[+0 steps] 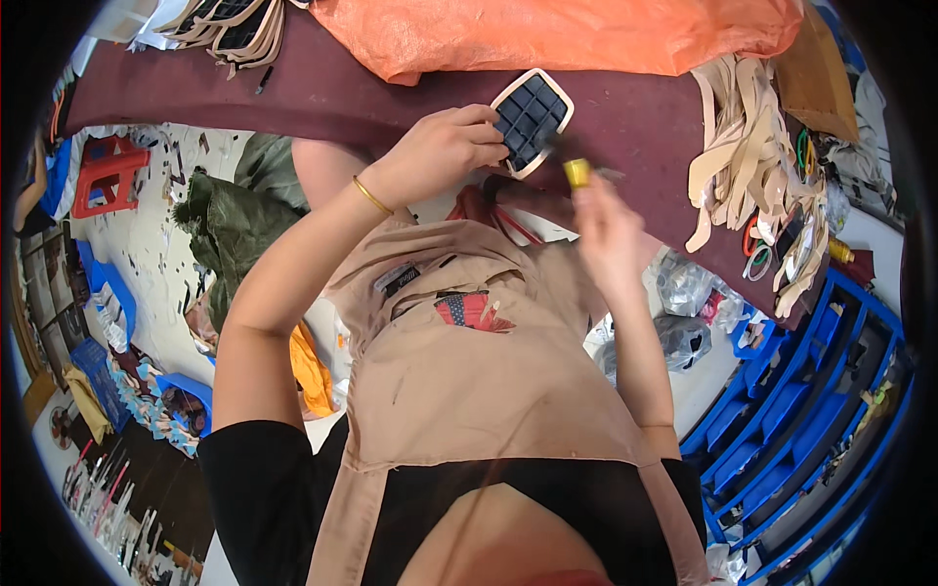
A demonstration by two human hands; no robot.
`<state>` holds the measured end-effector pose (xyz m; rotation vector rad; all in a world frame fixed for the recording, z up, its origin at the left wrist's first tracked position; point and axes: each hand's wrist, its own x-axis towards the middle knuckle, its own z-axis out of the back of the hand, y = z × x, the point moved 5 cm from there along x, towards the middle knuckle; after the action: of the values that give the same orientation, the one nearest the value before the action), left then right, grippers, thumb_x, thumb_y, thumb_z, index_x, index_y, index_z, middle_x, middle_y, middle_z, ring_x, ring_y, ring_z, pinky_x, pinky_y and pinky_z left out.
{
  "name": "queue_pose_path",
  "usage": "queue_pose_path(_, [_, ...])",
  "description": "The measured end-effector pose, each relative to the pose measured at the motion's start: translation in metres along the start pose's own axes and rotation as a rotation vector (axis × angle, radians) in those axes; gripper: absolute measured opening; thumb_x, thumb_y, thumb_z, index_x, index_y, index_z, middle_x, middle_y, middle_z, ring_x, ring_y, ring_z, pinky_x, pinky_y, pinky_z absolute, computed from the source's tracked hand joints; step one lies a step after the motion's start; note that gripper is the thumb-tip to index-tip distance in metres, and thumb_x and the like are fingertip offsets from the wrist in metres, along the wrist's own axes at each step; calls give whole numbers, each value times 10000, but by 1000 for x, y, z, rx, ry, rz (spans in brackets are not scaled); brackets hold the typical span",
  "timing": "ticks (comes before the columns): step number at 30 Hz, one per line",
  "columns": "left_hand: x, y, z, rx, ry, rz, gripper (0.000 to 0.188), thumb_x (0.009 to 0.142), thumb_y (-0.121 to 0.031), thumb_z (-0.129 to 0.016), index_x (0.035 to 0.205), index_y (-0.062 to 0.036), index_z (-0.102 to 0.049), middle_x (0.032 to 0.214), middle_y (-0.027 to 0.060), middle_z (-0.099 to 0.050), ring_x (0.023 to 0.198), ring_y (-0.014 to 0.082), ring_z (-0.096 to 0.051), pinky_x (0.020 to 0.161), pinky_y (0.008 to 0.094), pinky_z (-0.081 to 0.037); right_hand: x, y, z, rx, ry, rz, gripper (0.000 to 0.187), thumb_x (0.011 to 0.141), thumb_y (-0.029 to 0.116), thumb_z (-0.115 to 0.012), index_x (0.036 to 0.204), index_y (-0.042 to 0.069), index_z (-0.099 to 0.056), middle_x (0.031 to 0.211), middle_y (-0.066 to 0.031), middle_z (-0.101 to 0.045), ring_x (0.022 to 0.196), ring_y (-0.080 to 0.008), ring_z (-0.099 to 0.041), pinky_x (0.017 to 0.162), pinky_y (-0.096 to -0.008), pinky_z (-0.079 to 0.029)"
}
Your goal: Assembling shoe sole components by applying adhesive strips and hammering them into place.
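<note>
My left hand (451, 142) pinches the left edge of a small dark, grid-patterned panel (531, 122) with a pale beige rim. The panel is tilted up at the front edge of the maroon-covered table (640, 137). In my right hand (608, 230) is a tool with a yellow section (577, 173) just above the fingers. Its dark end is smeared by motion beside the panel's lower right edge, so its kind and whether it touches the panel cannot be made out.
An orange sheet (557, 34) covers the table's back. Beige strips (738, 146) lie in a heap at right, with scissors (757, 259) nearby. Similar rimmed pieces (234, 29) are stacked at the far left. A blue rack (791, 420) stands at lower right, a red stool (109, 176) at left.
</note>
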<state>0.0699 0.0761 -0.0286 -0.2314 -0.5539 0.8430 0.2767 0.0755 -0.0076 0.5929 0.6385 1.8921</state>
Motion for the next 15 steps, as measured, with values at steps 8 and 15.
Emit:
queue_pose_path(8, [-29,-8,-3,-1295,-673,988,204,931,-198,-537,908,-7,-604,796,13,-603,686,83,-584,617,201,-514,28,18,72,730,-294,-302,489,978,300,-416,1416,118,-293,676,-18,-522,457,-45,-429,395,-175,-364])
queue_pose_path(15, [-76,-23,-63,-1673,-1011,1374,199,928,-214,-539,935,-21,-586,845,31,-609,737,92,-590,671,214,-532,32,10,21,627,-195,-291,461,984,285,-406,1389,73,-348,620,-6,-524,485,-45,-449,444,-192,-390])
